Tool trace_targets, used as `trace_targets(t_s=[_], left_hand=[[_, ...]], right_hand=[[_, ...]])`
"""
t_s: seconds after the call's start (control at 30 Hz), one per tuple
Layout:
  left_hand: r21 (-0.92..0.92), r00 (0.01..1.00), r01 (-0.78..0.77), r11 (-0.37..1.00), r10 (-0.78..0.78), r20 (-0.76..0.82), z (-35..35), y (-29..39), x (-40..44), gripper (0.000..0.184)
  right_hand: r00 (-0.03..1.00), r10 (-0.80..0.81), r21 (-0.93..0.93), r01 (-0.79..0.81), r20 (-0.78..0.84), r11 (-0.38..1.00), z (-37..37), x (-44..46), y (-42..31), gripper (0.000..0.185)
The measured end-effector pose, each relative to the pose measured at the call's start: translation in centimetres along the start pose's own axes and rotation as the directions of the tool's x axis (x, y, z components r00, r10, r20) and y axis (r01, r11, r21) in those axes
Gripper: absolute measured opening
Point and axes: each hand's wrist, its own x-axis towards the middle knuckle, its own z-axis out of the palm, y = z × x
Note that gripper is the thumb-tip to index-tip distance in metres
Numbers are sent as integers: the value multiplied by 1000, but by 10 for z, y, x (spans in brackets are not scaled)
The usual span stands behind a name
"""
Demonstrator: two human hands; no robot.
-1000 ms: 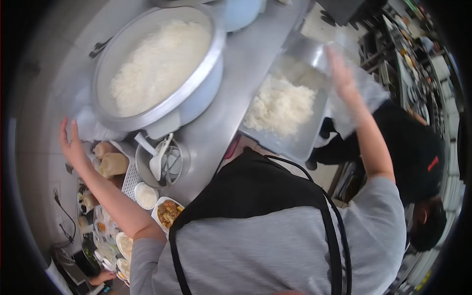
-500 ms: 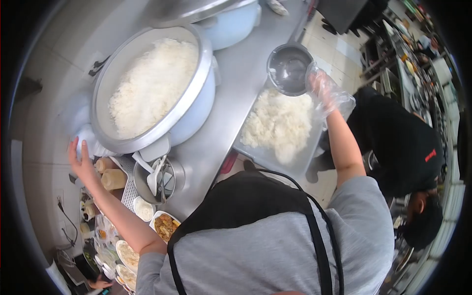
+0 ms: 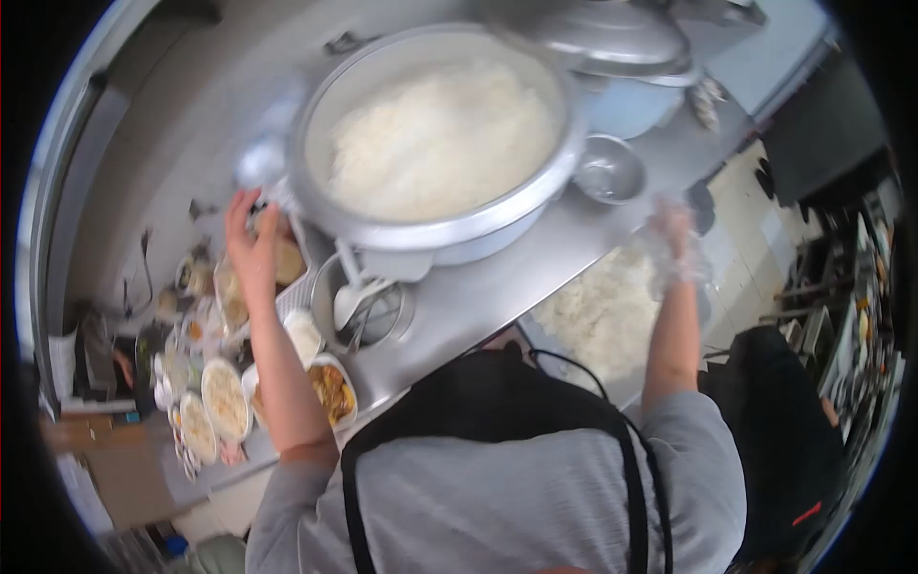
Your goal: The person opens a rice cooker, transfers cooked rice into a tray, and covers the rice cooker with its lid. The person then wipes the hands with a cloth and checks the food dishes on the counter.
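The left hand [image 3: 253, 251] is raised beside the near left side of a large rice pot [image 3: 421, 232], bare, its thumb and fingers parted. A pale, blurred bundle [image 3: 268, 153], perhaps plastic, lies just beyond the fingertips. The right hand [image 3: 677, 228], in a clear plastic glove [image 3: 690, 273], is over the far right part of a grey tub [image 3: 543, 342]; motion blurs it, and I cannot tell whether its fingers are wide or closed.

The pot has a broad metal rim and pale blue outer wall, and a big mound of rice [image 3: 440, 143] fills much of it. More rice [image 3: 598, 311] covers most of the tub's bottom, beside the steel table [image 3: 497, 285]. A round metal bowl [image 3: 610, 170] sits on the table just beside the pot, apart from the right hand.

Both heaps of rice are white and fluffy, loosely mounded, with uneven edges.

Near the pot's handle, a steel container [image 3: 400, 325] holds a white ladle [image 3: 354, 301] and other utensils. Next come a small white tub [image 3: 303, 335] with white contents and a white dish [image 3: 348, 413] of brown food, partly hidden by the left forearm. Farther left lie oval dishes [image 3: 227, 397] of pale food. Behind the pot, a domed lid [image 3: 612, 40] covers a second blue pot [image 3: 626, 107]. A person in black [image 3: 779, 440] is close beyond the right arm.
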Motion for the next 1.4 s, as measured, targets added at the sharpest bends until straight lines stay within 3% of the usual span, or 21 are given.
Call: trace_targets(t_s=[0.03, 0.1, 0.13, 0.2, 0.23, 0.27, 0.3, 0.4, 0.5, 0.63, 0.77, 0.87, 1.03, 1.07, 1.1, 1.13, 1.17, 1.2, 1.23, 1.33, 1.4], left_hand=[[-3, 999, 35, 999, -35, 25, -7, -8, -3, 29], [-1, 985, 129, 992, -128, 112, -19, -22, -10, 23], [7, 966, 188, 982, -186, 182, -24, -28, -18, 21], [81, 900, 190, 978, -206, 383, -19, -47, -38, 18], [139, 857, 190, 972, -233, 459, -12, -46, -49, 18], [190, 807, 180, 965, -256, 532, -1, -43, -58, 19], [223, 761, 194, 955, -290, 580, 10, -43, -67, 20], [201, 772, -27, 979, -107, 627, 38, -32, -99, 25], [195, 791, -272, 942, 103, 603, 58, -33, -128, 31], [293, 914, -42, 955, -82, 398, 40, -67, -114, 22], [58, 929, 209, 976, -217, 300, -18, -64, -93, 17], [-80, 966, 214, 974, -199, 167, -58, -15, -81, 15], [50, 859, -512, 857, 512, 26, -59, 81, -85, 35], [11, 827, -562, 827, 562, 34, -49, 86, -91, 33], [6, 819, -574, 819, 574, 22, -45, 94, -90, 33], [2, 822, -570, 822, 569, 28, -42, 102, -87, 33], [-2, 825, -565, 825, 564, 37, -41, 106, -84, 33], [-53, 832, -550, 834, 552, 52, -39, 101, -81, 38], [-58, 825, -560, 826, 563, 46, -31, 96, -79, 38], [-200, 857, -508, 838, 515, -21, 5, 80, -79, 54], [-215, 886, -456, 863, 462, -25, 36, 76, -79, 54]], right_hand=[[989, 123, 3, -124, 87, 992, -2, 0, 32, 40], [876, 368, 554, -482, 312, 679, -7, -3, 110, 43], [899, 423, 896, -275, 111, 348, -33, -22, 76, 47], [875, 471, 927, -265, 117, 263, -70, -27, 78, 33], [882, 454, 928, -267, 126, 262, -72, -24, 108, 33], [968, 235, 632, -127, -89, 765, -70, -17, 158, 36], [984, -75, 121, 96, -163, 988, -67, -11, 182, 39], [918, 396, 684, -289, 0, 670, -165, -8, -36, 40], [924, 368, 787, -147, -107, 599, -180, 8, -121, 40], [964, 59, 532, 91, -258, 842, -206, 7, -229, 36], [967, 234, 753, -228, 101, 618, -225, -16, -339, 34], [875, -324, 853, -167, 360, 495, -199, -28, -382, 22], [373, -705, 549, -835, 603, 28, -173, -45, -479, 39], [390, -700, 565, -825, 598, 24, -175, -39, -480, 39], [628, -754, 970, -241, 191, 45, -176, -33, -481, 41], [534, -802, 886, 464, -268, 13, -176, -25, -482, 43], [535, -799, 879, 477, -275, 17, -177, -16, -481, 43], [682, -729, 996, -90, 62, 1, -177, -5, -477, 40], [612, -670, 780, -621, 420, -78, -176, 10, -471, 37], [858, -461, 929, -47, 227, 368, -115, 120, -418, 32], [881, -458, 569, 317, 121, 759, -118, 173, -405, 31]])
